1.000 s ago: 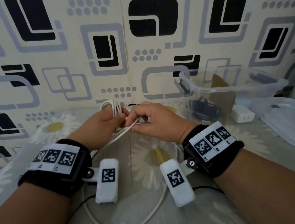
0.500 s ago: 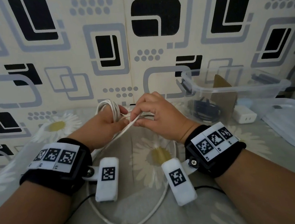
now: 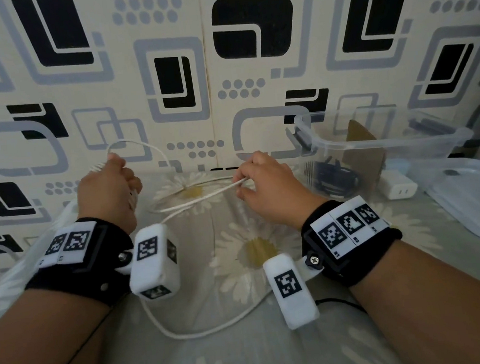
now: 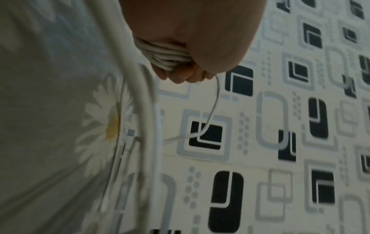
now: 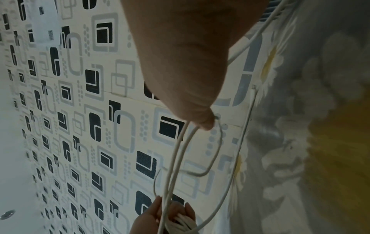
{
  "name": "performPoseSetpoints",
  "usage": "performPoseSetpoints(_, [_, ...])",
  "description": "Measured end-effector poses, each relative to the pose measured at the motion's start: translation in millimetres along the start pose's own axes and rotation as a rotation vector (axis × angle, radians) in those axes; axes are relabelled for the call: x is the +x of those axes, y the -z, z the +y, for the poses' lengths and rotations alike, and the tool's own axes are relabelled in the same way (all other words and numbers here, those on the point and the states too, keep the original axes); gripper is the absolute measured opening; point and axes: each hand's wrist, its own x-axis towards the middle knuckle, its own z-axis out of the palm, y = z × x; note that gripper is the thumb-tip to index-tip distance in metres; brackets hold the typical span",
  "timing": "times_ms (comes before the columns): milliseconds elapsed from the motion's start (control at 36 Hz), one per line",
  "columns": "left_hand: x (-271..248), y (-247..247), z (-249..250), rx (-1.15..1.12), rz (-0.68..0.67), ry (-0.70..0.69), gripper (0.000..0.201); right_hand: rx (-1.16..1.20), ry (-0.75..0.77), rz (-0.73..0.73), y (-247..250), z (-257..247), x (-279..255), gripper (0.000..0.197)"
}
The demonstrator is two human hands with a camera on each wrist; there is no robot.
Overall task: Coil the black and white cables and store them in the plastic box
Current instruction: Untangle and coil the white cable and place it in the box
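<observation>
left hand [image 3: 107, 192] fist grips white cable [image 3: 202, 197] coil; right hand [image 3: 273, 187] fingers pinch slack strand over bed [image 3: 246, 353]. keep strand taut, lay next loop same size. black cable in plastic box [image 3: 385, 144]

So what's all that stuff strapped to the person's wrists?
Each bare forearm wears a black wrist strap topped with a white plate of square black-and-white codes. A white rounded box bearing the same codes is screwed on beside each strap, trailing a thin black wire.

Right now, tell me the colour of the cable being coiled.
White: the cable, clearest in the head view.
</observation>
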Motion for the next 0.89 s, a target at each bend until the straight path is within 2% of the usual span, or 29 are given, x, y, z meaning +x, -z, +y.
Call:
performPoseSetpoints(83, [5, 2, 1, -0.262, -0.003, 0.075, 0.033, -0.175, -0.052, -0.165, 0, 3, 2, 0.018])
performPoseSetpoints(167, [2, 0, 0, -0.255, -0.053, 0.058, 0.031, -0.113, -0.028, -0.287, -2, 4, 3, 0.027])
performPoseSetpoints(222, [-6, -4, 2, -0.140, -0.103, -0.008, 0.028, 0.036, 0.014, -0.274, -4, 5, 3, 0.036])
performPoseSetpoints(278, [-17, -8, 3, 0.056, -0.151, -0.105, 0.030, 0.235, 0.028, -0.187, -3, 3, 1, 0.042])
performPoseSetpoints(361, [-33, -15, 4, 0.323, -0.176, -0.230, 0.036, 0.563, -0.017, -0.134, -2, -2, -1, 0.038])
performPoseSetpoints(500, [-36, -16, -1, 0.487, -0.195, -0.311, 0.032, 0.736, -0.042, -0.138, 1, -12, -5, 0.024])
performPoseSetpoints(556, [-32, -13, -5, 0.467, -0.256, -0.283, 0.031, 0.807, -0.022, -0.192, 1, -18, -7, 0.029])
performPoseSetpoints(639, [-31, -13, -10, 0.308, -0.336, -0.190, 0.026, 0.816, 0.044, -0.312, -2, -27, -12, 0.042])
performPoseSetpoints(750, [-37, -20, -9, 0.014, -0.417, -0.046, 0.028, 0.644, 0.116, -0.413, -9, -35, -14, 0.055])
performPoseSetpoints(833, [-34, -20, -4, -0.274, -0.404, 0.146, 0.028, 0.658, 0.056, -0.501, -12, -34, -14, 0.071])
performPoseSetpoints(889, [-36, -22, -1, -0.437, -0.400, 0.221, 0.025, 0.697, 0.019, -0.523, -13, -32, -15, 0.083])
